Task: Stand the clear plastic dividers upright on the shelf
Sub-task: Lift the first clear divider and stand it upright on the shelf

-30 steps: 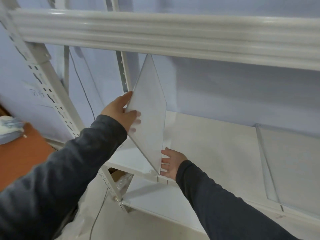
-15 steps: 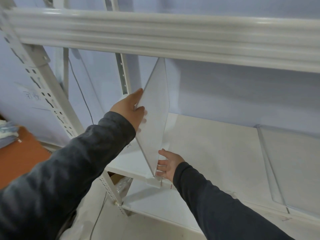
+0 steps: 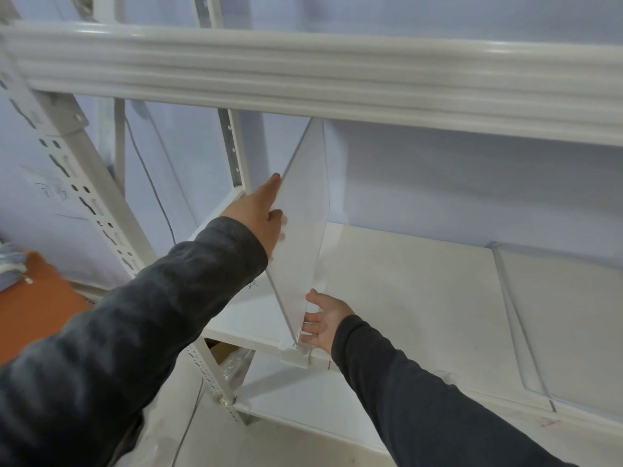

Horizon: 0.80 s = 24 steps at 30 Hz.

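The clear plastic divider (image 3: 305,224) I am working on stands on edge on the white shelf board (image 3: 404,298), near its left end, its near bottom corner at the board's front edge, where a small white clip (image 3: 296,357) sits. It leans slightly, the top reaching up toward the beam above.

My left hand (image 3: 261,219) is on the divider's left face, about halfway up. The index finger lies straight along the front edge, and the other fingertips show through the plastic on the far side, so that grip pinches the sheet.

My right hand (image 3: 325,320) is low on the divider's right side, by its bottom front corner. The fingers are straight and spread, their tips against the plastic near the shelf; that grip is released, touching only.

A 2nd clear divider (image 3: 556,332) is further right on the same shelf, well apart from the 1st; I cannot tell whether it stands fully upright.

The white front beam (image 3: 337,75) of the shelf above crosses the top of the view. A perforated white upright (image 3: 84,193) slants down at left, with an orange surface (image 3: 37,308) beyond it.
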{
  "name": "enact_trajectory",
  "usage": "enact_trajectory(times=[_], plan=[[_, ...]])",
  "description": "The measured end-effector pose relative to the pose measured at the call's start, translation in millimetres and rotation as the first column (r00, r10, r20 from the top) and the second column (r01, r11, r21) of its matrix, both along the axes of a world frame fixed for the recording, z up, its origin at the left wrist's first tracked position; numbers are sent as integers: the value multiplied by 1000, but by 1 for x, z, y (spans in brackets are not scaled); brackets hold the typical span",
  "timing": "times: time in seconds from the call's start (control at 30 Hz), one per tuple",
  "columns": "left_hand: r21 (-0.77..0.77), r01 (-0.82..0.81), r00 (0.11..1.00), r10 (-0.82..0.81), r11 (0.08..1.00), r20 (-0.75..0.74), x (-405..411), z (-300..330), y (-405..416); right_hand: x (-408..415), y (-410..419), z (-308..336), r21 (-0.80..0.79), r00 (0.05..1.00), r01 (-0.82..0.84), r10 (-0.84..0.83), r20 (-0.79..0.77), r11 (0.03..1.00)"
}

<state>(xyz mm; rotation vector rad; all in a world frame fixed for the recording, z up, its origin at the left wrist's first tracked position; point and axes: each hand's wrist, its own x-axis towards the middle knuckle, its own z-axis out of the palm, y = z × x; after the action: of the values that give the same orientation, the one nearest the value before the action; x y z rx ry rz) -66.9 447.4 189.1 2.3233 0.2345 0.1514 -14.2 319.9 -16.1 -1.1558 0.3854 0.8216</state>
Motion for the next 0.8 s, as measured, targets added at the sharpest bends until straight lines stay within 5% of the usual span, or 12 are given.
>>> enact_trajectory(times=[0.5, 0.8], plan=[[72, 23, 1000, -23, 997, 5, 7, -1, 2, 2, 5, -6, -2, 1000, -2, 2, -10, 1000], [312, 100, 995, -88, 945, -51, 10, 0, -11, 4, 5, -2, -70, 998, -42, 39, -44, 997]])
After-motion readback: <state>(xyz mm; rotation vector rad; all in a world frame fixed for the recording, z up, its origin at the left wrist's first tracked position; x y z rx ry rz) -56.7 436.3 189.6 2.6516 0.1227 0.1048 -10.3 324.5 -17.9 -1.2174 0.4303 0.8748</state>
